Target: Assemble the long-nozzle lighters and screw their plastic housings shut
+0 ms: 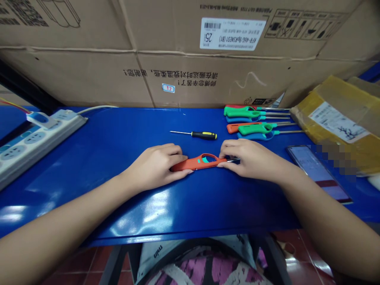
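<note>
An orange long-nosed lighter (198, 162) with a teal trigger lies flat on the blue table (118, 150), between both hands. My left hand (157, 165) is closed round its handle end. My right hand (252, 159) pinches the front end where the thin metal tube sticks out. Beyond the lighter lies a small screwdriver (196, 135) with a black and yellow handle, untouched.
A pile of several green, blue and orange lighters (255, 120) lies at the back right. A phone (317, 171) lies right of my right hand, beside a yellow parcel (341, 118). A white power strip (32, 138) sits at the left. Cardboard boxes (178, 51) wall off the back.
</note>
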The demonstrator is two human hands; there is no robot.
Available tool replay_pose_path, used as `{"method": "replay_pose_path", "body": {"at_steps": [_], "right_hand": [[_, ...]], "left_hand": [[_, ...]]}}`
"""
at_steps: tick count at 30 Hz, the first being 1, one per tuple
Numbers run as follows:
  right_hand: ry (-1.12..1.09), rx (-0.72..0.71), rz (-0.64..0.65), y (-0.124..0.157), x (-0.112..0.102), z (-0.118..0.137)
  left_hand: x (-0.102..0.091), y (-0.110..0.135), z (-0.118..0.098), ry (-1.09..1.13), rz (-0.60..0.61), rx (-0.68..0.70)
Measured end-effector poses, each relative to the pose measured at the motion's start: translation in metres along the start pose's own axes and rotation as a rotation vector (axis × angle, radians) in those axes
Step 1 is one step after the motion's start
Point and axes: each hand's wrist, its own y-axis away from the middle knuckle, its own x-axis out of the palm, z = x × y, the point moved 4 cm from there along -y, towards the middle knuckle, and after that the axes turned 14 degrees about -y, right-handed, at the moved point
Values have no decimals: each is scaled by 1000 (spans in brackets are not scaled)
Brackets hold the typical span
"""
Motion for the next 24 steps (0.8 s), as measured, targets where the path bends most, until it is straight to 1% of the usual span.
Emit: {"method": "replay_pose_path", "body": {"at_steps": [2, 5, 11, 15, 19, 21, 24], "right_hand": [[-20, -17, -17, 1, -1, -1], [12, -37, -27, 2, -3, -1], [90, -51, -25, 1, -3, 0], [203, -86, -18, 1, 2, 5], [302, -101, -43, 0, 7, 8], [305, -112, -65, -1, 7, 8], [268, -127, -132, -2, 3, 5]], "left_hand": [[-1, 0, -1, 15, -19, 5], [-1, 0, -1, 14, -30, 16], [1, 0, -2, -30, -4, 3], [0, 1, -9, -159, 16, 0], [-2, 1, -17, -289, 11, 21], [-2, 1, -15, -268, -5, 16], [-2, 1, -7, -148, -36, 6]]}}
